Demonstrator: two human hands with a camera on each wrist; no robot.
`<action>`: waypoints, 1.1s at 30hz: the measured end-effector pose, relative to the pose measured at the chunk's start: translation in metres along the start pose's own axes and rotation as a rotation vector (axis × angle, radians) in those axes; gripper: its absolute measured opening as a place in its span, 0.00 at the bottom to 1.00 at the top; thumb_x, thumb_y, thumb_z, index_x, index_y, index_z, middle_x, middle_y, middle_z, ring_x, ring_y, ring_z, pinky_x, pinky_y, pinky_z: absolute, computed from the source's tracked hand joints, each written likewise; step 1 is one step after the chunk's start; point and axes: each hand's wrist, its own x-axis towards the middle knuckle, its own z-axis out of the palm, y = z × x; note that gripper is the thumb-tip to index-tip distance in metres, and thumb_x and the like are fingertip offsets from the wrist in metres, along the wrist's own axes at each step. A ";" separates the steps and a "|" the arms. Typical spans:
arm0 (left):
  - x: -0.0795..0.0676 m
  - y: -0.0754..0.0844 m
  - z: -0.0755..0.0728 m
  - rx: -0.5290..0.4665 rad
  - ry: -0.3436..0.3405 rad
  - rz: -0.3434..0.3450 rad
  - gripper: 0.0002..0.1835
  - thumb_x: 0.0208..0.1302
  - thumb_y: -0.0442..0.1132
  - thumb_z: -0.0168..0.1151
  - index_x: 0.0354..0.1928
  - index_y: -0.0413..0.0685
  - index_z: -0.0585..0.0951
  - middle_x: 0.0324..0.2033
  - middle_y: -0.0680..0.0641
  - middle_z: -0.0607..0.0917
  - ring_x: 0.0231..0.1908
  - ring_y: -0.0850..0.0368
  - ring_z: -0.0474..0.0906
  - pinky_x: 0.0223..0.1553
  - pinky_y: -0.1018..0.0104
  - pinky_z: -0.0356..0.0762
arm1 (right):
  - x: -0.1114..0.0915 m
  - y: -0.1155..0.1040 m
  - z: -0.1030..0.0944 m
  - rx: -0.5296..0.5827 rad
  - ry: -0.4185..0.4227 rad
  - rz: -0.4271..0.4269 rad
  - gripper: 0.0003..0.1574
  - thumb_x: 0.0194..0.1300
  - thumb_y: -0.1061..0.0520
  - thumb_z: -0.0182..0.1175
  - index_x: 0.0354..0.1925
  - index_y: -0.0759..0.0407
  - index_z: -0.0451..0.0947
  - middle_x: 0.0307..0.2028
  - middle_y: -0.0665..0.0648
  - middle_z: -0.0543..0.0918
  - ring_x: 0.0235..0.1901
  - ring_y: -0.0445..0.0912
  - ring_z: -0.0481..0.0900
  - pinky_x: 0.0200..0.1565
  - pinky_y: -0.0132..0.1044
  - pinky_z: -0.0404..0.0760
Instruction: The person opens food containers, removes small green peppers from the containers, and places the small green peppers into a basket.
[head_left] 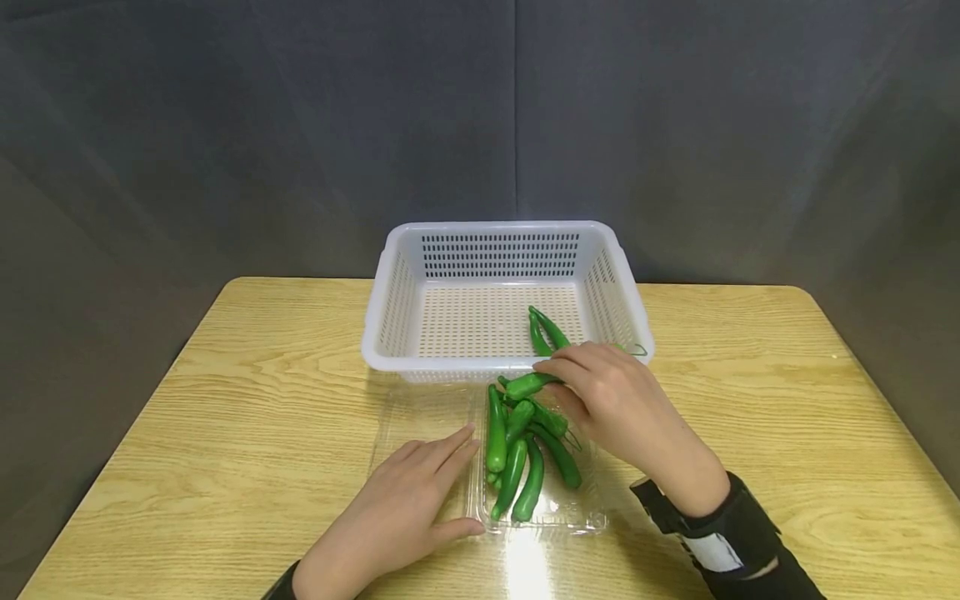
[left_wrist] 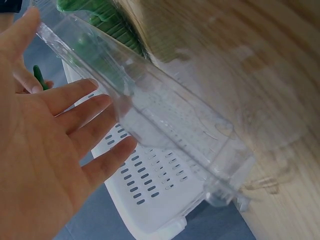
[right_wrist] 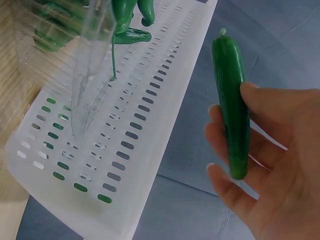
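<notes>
My right hand (head_left: 622, 408) pinches a smooth green chili pepper (right_wrist: 231, 110) between thumb and fingers, just in front of the white basket's near rim. Below it, several green chili peppers (head_left: 512, 479) lie piled in the right half of an opened clear plastic clamshell box (head_left: 588, 523). My left hand (head_left: 408, 496) is spread over the other half, its fingers (left_wrist: 75, 92) fairly straight and its fingertips at the plastic edge. Inside the white basket (head_left: 450, 364), a few more green peppers (head_left: 553, 329) lie at the right front, partly hidden by my right hand.
The slotted plastic basket stands directly behind the clamshell, near the back of the wooden table (head_left: 240, 400). A dark grey cloth (head_left: 300, 142) hangs behind the table. Bare wood shows on both sides of the basket.
</notes>
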 end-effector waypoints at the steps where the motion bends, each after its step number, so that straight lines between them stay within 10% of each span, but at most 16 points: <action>1: 0.000 0.000 0.000 0.000 0.001 0.000 0.47 0.61 0.69 0.59 0.73 0.45 0.65 0.73 0.47 0.64 0.66 0.52 0.67 0.67 0.51 0.63 | 0.000 0.000 0.000 -0.005 0.005 0.000 0.17 0.54 0.62 0.74 0.44 0.62 0.85 0.40 0.54 0.85 0.40 0.50 0.83 0.45 0.44 0.82; 33: 0.000 0.001 0.000 -0.005 0.004 -0.003 0.47 0.61 0.68 0.60 0.73 0.45 0.66 0.73 0.47 0.65 0.67 0.52 0.66 0.67 0.50 0.63 | -0.002 0.013 -0.001 -0.074 0.082 0.053 0.15 0.56 0.66 0.71 0.44 0.63 0.85 0.40 0.58 0.86 0.41 0.54 0.83 0.48 0.49 0.80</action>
